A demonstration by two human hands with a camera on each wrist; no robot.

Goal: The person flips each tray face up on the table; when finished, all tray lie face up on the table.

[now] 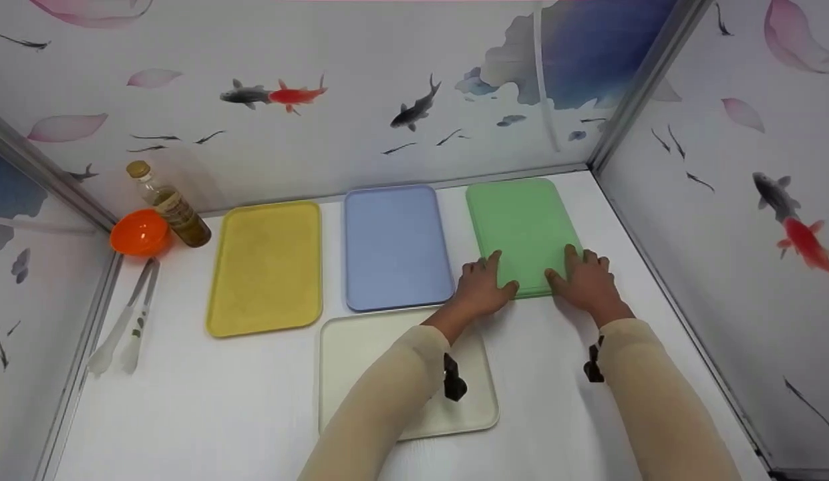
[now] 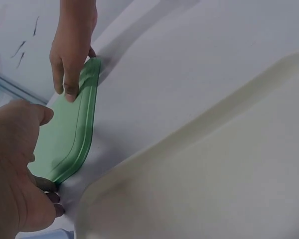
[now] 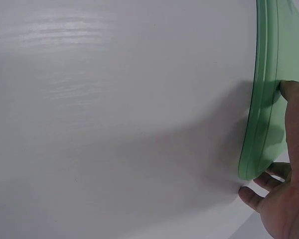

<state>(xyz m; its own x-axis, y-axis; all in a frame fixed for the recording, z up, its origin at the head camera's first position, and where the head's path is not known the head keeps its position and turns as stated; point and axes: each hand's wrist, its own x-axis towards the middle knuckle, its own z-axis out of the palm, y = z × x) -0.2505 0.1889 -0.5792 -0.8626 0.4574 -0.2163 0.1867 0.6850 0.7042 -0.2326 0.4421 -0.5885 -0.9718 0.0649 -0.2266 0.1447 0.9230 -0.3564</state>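
While the green tray (image 1: 521, 227) lies flat at the far right corner of the surface (image 1: 207, 401), both your hands grip it: your left hand (image 1: 479, 287) at its near-left corner, your right hand (image 1: 588, 282) at its near-right corner. Its placing looks nearly done; what seems left is any final straightening and letting go. To its left, a gap apart, the blue tray (image 1: 397, 247) and then the yellow tray (image 1: 267, 267) lie along the far edge, untouched. Nearer you, the cream tray (image 1: 354, 347) lies crosswise beneath your left sleeve (image 1: 381, 394). The orange bowl (image 1: 140, 234) and bottle (image 1: 177, 210) stand at the far left corner, with tongs (image 1: 140, 321) along the left edge. Nothing seems to block you, though the blue tray sits close to your left hand.
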